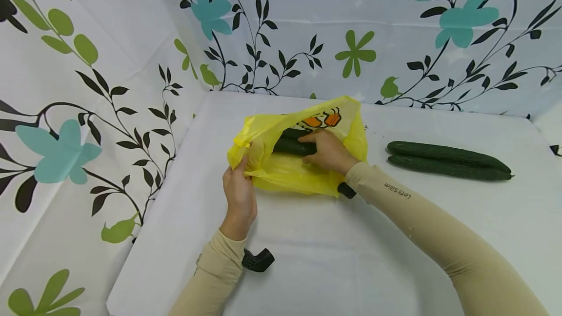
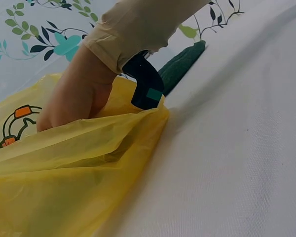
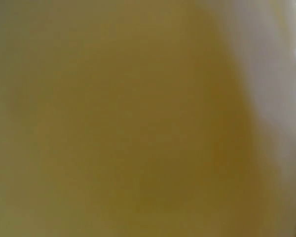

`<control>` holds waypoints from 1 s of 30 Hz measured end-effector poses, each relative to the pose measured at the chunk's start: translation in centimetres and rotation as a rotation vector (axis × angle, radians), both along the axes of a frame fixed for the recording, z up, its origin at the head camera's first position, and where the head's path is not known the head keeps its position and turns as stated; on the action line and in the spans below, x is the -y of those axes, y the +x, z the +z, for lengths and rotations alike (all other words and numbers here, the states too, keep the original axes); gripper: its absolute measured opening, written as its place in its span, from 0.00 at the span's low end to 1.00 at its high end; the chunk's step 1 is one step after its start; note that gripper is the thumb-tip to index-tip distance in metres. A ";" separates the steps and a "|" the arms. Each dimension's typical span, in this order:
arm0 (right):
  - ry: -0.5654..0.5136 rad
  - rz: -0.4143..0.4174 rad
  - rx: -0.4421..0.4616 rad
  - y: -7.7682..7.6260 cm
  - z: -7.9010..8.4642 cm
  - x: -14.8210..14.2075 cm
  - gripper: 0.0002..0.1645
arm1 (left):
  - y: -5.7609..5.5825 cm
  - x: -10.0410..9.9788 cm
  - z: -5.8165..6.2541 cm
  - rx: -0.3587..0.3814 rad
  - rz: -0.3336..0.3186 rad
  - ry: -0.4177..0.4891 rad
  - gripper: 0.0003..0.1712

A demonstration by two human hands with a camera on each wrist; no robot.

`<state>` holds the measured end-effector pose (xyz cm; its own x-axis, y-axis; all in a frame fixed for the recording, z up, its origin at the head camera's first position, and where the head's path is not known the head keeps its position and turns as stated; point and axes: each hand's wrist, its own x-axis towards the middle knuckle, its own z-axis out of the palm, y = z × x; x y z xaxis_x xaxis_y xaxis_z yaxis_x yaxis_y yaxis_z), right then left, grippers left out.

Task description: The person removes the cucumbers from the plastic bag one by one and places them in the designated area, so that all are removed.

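Note:
A yellow plastic bag (image 1: 285,177) with an orange and black print lies on its side on the table, its mouth spread wide. My left hand (image 1: 239,199) pinches the bag's left edge between thumb and fingers. Inside the bag's mouth, my right hand (image 1: 327,152) grips the end of a dark green cucumber (image 1: 291,147). Behind it another cucumber (image 1: 290,133) shows in part. In the left wrist view the right hand (image 2: 76,94) reaches down behind the yellow plastic, which hides its fingertips. Blurred yellow plastic (image 3: 138,118) fills most of the right wrist view.
Two more cucumbers (image 1: 448,160) lie side by side on the white table (image 1: 316,267), right of the bag. Patterned cloth (image 1: 298,9) with leaves and flowers hangs behind the table and on its left. Black wrist devices (image 1: 258,260) show beside both sleeves.

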<state>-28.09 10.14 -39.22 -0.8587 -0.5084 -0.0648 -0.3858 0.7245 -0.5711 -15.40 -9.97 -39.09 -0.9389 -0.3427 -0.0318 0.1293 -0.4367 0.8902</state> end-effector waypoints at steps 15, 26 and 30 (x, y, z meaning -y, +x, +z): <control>0.054 0.033 -0.076 0.5 -0.5 -0.4 0.32 | 0.1 -0.1 0.1 0.012 0.000 0.007 0.22; 0.143 0.061 -0.149 0.6 -0.3 0.0 0.35 | 0.4 0.1 0.5 0.011 0.024 0.009 0.21; 0.144 0.025 -0.140 0.8 -0.1 0.1 0.31 | 0.6 0.1 0.6 0.010 0.038 0.017 0.21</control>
<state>-27.33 10.03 -39.37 -0.8517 -0.5237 -0.0195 -0.4729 0.7840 -0.4022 -14.82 -10.07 -38.51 -0.9248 -0.3774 -0.0475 0.1370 -0.4470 0.8840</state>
